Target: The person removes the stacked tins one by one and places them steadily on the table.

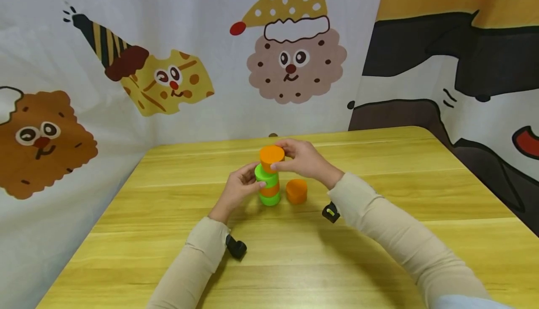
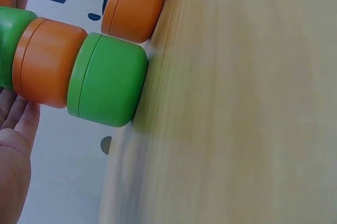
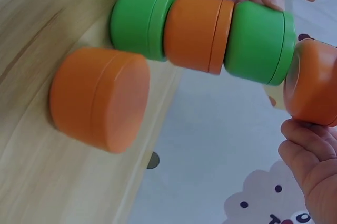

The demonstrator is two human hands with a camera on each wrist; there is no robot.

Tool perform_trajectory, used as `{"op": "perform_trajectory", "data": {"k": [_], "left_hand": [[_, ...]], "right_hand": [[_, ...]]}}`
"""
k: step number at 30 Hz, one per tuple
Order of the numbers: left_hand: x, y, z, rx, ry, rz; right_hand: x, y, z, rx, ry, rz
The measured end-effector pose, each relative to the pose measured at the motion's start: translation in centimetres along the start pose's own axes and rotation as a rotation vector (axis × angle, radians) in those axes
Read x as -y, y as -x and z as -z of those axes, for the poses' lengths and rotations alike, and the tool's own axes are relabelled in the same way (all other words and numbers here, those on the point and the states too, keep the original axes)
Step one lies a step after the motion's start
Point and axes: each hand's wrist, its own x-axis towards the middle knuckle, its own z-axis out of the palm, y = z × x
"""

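A column of round lidded jars stands on the table: a green jar at the bottom, an orange jar above it, then an upper green jar. My left hand steadies the column, thumb and fingers on either side of the upper green jar. In my right hand, another orange jar is pinched over the top; the right wrist view shows it slightly tilted, its base at the upper green lid. Whether it rests fully there, I cannot tell. The left wrist view cuts off the column's top.
A separate orange jar stands upright on the table, just right of the column. The wooden table ends at a patterned cloth behind. Black wrist devices hang beneath both sleeves.
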Motion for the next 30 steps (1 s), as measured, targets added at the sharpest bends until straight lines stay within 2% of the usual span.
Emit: {"op": "perform_trajectory", "data": {"k": [5, 15, 30], "left_hand": [[0.1, 0.2, 0.0, 0.000, -0.001, -0.013], [0.1, 0.2, 0.0, -0.010, -0.031, 0.001], [0.2, 0.1, 0.1, -0.011, -0.062, -0.006]], "right_hand": [[-0.7, 0.5, 0.6, -0.034, 0.014, 0.008], [-1.6, 1.6, 2.3, -0.072, 0.053, -0.012], [-3.1, 3.3, 3.9, -0.071, 0.047, -0.071]]}}
